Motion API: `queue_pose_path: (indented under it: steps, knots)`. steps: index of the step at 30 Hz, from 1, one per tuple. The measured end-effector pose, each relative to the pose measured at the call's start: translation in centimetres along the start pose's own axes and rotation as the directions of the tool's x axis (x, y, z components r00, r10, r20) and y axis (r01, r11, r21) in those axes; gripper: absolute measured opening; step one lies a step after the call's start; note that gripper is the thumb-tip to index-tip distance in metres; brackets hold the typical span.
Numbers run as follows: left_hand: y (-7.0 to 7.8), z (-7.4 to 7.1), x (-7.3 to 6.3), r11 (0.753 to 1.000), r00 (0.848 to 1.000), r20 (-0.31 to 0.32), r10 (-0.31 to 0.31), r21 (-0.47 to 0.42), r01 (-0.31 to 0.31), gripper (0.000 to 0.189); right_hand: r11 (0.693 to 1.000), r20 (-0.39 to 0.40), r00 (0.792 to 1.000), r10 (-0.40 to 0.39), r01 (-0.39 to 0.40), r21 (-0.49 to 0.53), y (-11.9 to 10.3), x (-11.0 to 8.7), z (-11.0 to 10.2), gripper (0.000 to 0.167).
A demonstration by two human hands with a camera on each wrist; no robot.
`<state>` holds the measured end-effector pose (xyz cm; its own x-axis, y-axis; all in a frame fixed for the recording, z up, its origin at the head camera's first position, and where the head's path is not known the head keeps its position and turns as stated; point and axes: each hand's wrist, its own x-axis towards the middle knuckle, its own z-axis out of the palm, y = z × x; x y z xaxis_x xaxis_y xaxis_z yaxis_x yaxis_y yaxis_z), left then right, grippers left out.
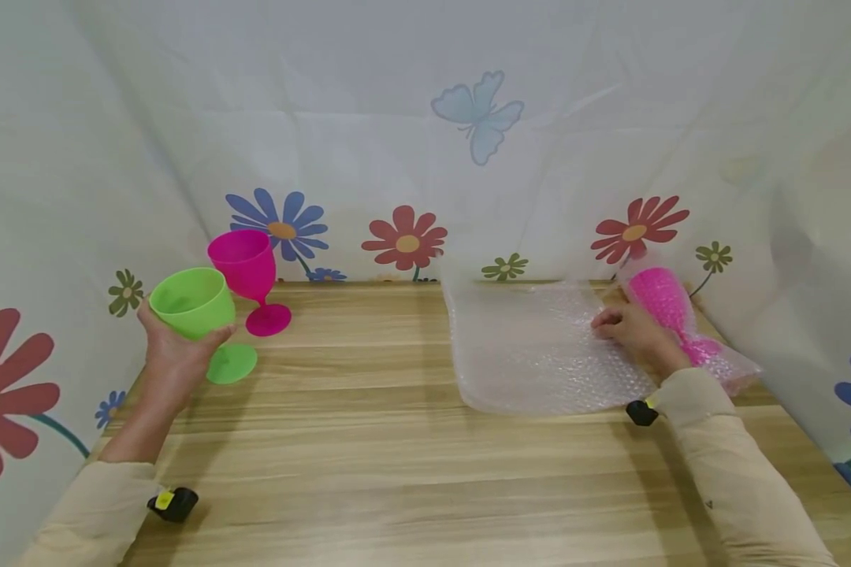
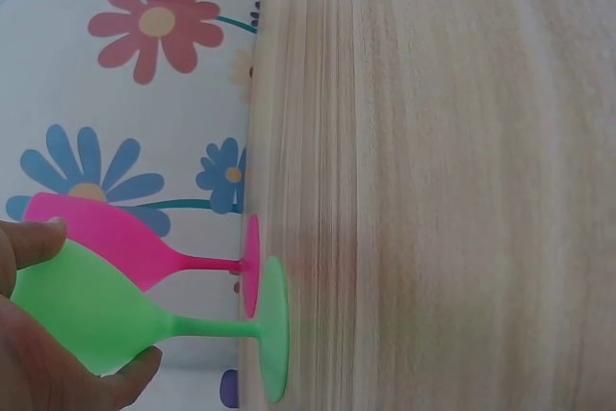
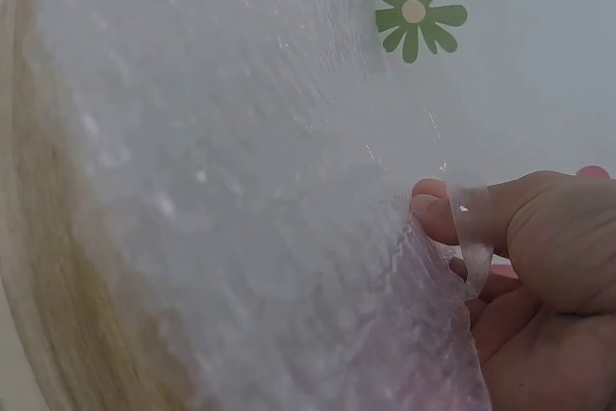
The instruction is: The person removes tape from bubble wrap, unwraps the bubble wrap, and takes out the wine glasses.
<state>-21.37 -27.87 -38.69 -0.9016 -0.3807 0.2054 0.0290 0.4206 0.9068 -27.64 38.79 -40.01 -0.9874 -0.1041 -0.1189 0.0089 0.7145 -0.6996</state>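
My left hand wraps around the bowl of a green plastic goblet, thumb on one side and fingers on the other. In the left wrist view the foot of this goblet is right at the tabletop. Just behind it stands a bright pink goblet, upright. Over on the right, my right hand pinches the edge of a clear bubble wrap piece between thumb and fingertips. The right wrist view has that bubble wrap spreading away from the fingers.
Beyond my right hand lies another pink goblet inside bubble wrap, close to the table's right edge. The wood-grain table meets a white flowered cloth wall at the back and sides. Each wrist carries a small black camera.
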Motion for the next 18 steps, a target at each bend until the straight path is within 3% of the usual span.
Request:
queue_pose_path:
  steps: [4, 7, 11, 18]
  knots:
    - [0.0, 0.0, 0.1, 1.000, 1.000, -0.002, -0.013, -0.008, 0.013, 0.105, 0.995, -0.023, 0.999, 0.045, -0.043, 0.091, 0.1, -0.2, -0.2, 0.023]
    - [0.1, 0.0, 0.2, 1.000, 1.000, -0.001, -0.026, -0.010, 0.026, 0.107, 0.993, -0.052, 0.998, 0.020, -0.014, 0.117, 0.2, -0.3, -0.4, 0.025]
    - [0.1, 0.1, 0.3, 0.999, 0.999, -0.001, -0.040, -0.009, 0.040, 0.107, 0.998, -0.089, 0.994, -0.058, 0.059, 0.010, 0.5, -0.4, -1.1, 0.025]
    - [0.1, 0.1, 0.4, 0.999, 0.999, 0.003, -0.052, 0.005, 0.052, 0.109, 0.997, -0.126, 0.991, -0.055, 0.047, -0.066, 1.2, -0.7, -2.9, 0.028]
